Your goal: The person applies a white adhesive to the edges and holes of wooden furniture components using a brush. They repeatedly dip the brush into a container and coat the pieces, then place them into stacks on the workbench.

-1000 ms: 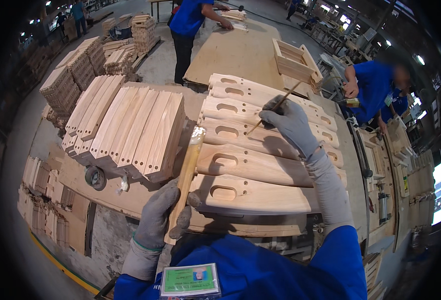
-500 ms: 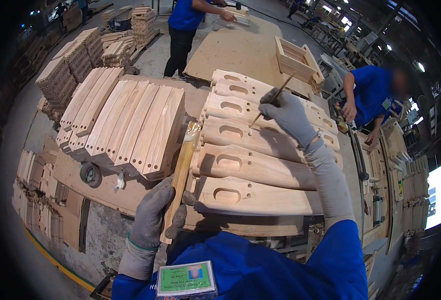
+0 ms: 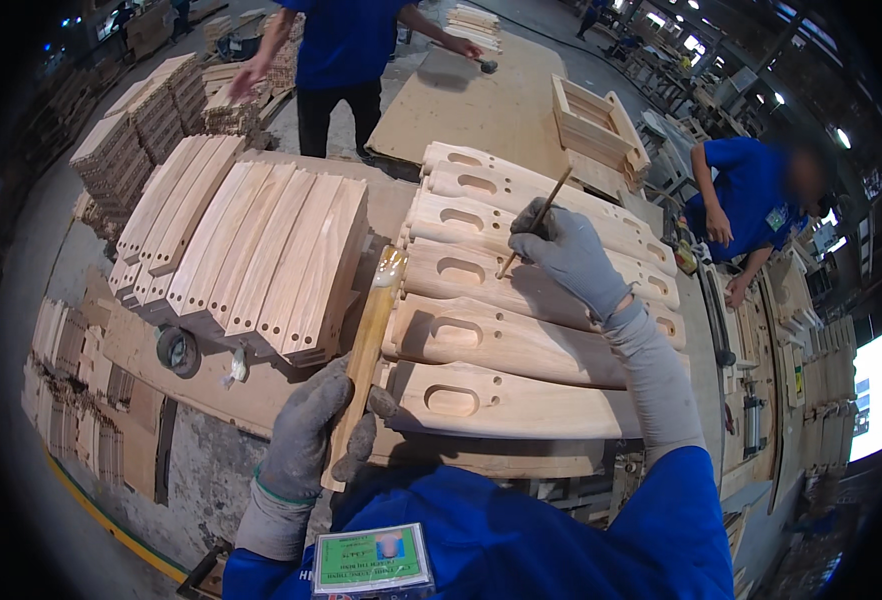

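My left hand [image 3: 306, 430], in a grey glove, grips a flat wooden slat [image 3: 366, 345]. Whitish, glossy glue [image 3: 391, 266] coats the slat's upper end. In my right hand [image 3: 573, 252], also gloved, a thin wooden stick [image 3: 554, 200] slants down. Its lower tip is at a small round hole in one of the shaped wooden boards [image 3: 551, 300]. Several such boards lie side by side before me, each with an oval slot and small holes near its left end. The nearest board [image 3: 531, 400] lies just right of the slat.
At the left are stacked wooden slats [image 3: 251, 245] with drilled ends, and a tape roll [image 3: 176, 348]. A wooden frame [image 3: 601, 125] stands at the back. Co-workers in blue stand beyond the bench [image 3: 346, 80] and at the right [image 3: 746, 190]. More timber stacks [image 3: 151, 110] are behind.
My right hand and the thin stick have shifted slightly left and down. The co-worker at the back has moved left, arms now spread. The left hand keeps its hold on the slat.
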`<state>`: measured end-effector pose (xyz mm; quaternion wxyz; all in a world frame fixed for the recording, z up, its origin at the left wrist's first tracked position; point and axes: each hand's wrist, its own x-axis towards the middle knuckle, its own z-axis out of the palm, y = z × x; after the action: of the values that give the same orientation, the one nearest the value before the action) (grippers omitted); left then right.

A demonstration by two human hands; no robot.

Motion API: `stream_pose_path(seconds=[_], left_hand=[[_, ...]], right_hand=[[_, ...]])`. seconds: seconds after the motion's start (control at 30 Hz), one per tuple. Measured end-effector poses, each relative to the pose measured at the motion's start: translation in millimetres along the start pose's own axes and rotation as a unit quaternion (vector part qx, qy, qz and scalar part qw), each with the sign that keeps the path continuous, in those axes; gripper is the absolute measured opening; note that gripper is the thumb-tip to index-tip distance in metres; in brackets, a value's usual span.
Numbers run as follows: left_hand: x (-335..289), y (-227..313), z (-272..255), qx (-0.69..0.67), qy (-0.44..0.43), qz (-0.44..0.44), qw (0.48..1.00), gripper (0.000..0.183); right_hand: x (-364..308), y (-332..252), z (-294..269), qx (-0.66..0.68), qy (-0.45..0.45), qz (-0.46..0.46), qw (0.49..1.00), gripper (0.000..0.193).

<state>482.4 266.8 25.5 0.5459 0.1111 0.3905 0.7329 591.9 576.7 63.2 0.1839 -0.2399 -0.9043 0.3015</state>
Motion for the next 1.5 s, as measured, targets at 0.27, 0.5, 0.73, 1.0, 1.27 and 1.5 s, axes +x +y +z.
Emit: stream_pose_path(seconds=[0.27, 0.5, 0.73, 1.0, 1.27, 1.5], left_hand=[[6, -4, 13, -0.002, 0.002, -0.032, 0.999, 0.044], [15, -11, 21, 0.018, -0.078, -0.071, 0.994, 0.04], [20, -14, 63, -0.022, -0.135, -0.13, 0.982, 0.04], [17, -20, 77, 0.097, -0.136, -0.118, 0.979, 0.035], [8, -17, 79, 0.148, -0.151, -0.118, 0.97, 0.036], [3, -19, 59, -0.019, -0.181, -0.153, 0.971, 0.047]], right_hand=[[-4, -5, -4, 0.042, 0.002, 0.017, 0.999, 0.022], [-44, -29, -24, 0.317, 0.137, 0.072, 0.936, 0.015], [-119, -26, 8, 0.419, 0.324, -0.117, 0.84, 0.009], [-155, -34, -11, 0.285, 0.307, -0.096, 0.903, 0.015], [-161, -36, -6, 0.282, 0.299, -0.128, 0.903, 0.019], [-159, -30, 1, 0.384, 0.252, -0.113, 0.881, 0.017]])
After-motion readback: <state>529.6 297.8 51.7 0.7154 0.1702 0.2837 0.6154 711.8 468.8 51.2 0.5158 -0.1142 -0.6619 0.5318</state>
